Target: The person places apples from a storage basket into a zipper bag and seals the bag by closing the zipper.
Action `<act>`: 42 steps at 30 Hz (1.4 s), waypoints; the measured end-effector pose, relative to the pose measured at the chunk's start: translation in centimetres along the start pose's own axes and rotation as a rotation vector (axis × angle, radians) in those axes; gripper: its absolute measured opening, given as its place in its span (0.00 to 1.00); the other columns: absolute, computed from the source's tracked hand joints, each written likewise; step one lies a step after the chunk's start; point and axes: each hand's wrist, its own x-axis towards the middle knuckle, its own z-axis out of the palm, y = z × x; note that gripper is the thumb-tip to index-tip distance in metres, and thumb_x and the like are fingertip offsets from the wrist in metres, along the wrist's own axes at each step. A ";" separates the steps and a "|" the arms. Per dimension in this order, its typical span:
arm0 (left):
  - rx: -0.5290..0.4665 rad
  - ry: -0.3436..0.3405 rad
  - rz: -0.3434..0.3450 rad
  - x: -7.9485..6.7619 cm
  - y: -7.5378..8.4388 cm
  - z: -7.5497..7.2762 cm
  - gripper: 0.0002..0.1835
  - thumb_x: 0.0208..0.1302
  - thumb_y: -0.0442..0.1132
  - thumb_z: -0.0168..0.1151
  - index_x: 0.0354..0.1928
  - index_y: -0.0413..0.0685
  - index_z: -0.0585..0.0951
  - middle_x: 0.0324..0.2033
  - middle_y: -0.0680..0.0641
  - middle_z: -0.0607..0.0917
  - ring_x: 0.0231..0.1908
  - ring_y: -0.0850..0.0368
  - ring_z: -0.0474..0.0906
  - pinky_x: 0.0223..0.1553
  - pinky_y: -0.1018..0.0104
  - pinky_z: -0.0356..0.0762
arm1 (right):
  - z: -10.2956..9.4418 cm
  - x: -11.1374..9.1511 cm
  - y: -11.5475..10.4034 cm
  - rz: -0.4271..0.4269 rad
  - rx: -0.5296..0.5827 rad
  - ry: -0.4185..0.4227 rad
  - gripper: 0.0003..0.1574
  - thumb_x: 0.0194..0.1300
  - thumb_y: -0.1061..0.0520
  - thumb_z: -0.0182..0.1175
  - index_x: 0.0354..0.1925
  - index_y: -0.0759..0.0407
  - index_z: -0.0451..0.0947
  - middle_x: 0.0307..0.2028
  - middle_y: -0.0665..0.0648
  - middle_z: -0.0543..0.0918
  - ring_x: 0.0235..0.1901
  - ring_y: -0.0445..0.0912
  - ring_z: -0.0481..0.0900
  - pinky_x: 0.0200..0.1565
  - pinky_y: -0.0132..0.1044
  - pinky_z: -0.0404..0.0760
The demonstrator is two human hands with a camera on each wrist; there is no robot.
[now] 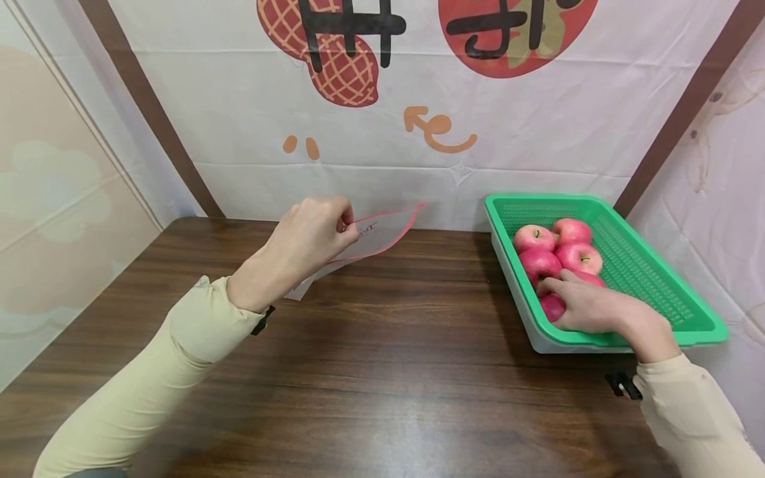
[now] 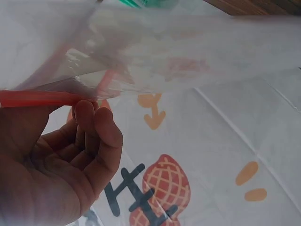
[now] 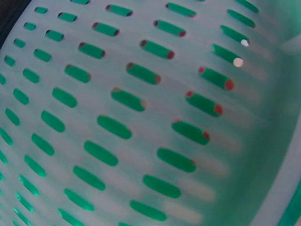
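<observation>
Left hand, mid-frame, pinching the transparent bag by its red edge; right hand, right of frame, fingers curled round an apple in the green basket. Secure grip probably requires cupping the apple fully.

Can't see the whole right grip, down among the apples, nor tell firm hold from mere touch on the half-covered apple. Can't count the contents of the green basket. Can't read the small print on the clear bag, partly behind the left grip in the head view, smeared pink in the left wrist view. Lose the large characters to the head view's top edge, the left sleeve and the counter to its bottom. Lose part of the left grip and a green thing to the left wrist view's edges. In the right wrist view, get blurred slots, with red spots too small to name.
</observation>
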 end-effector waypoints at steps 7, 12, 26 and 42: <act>0.009 -0.004 0.012 0.0 -0.1 0.1 0.06 0.55 0.30 0.54 0.26 0.43 0.80 0.22 0.49 0.80 0.21 0.57 0.70 0.24 0.62 0.69 | -0.1 -0.1 0.0 -0.009 0.012 0.027 0.30 0.47 0.56 0.69 0.51 0.59 0.77 0.45 0.59 0.74 0.46 0.51 0.72 0.38 0.40 0.75; 0.031 0.011 0.028 0.0 -0.1 0.3 0.05 0.53 0.29 0.53 0.25 0.44 0.78 0.20 0.50 0.77 0.21 0.56 0.68 0.24 0.62 0.67 | -0.8 -0.4 -0.1 0.020 0.065 0.056 0.31 0.46 0.55 0.71 0.50 0.56 0.74 0.48 0.62 0.71 0.44 0.51 0.74 0.35 0.39 0.77; 0.081 0.071 0.103 -0.2 0.7 0.3 0.07 0.52 0.27 0.55 0.21 0.44 0.73 0.17 0.51 0.70 0.19 0.56 0.65 0.21 0.63 0.66 | -6.1 -1.0 -2.2 0.012 0.042 0.265 0.38 0.47 0.52 0.76 0.56 0.52 0.72 0.56 0.62 0.67 0.45 0.55 0.77 0.37 0.44 0.82; 0.093 0.071 0.115 -0.3 0.9 0.2 0.07 0.52 0.26 0.55 0.21 0.43 0.73 0.17 0.50 0.72 0.20 0.56 0.67 0.23 0.61 0.70 | -10.2 0.9 -8.0 -0.098 -0.017 0.361 0.42 0.48 0.52 0.75 0.60 0.48 0.69 0.56 0.56 0.66 0.43 0.49 0.77 0.37 0.43 0.80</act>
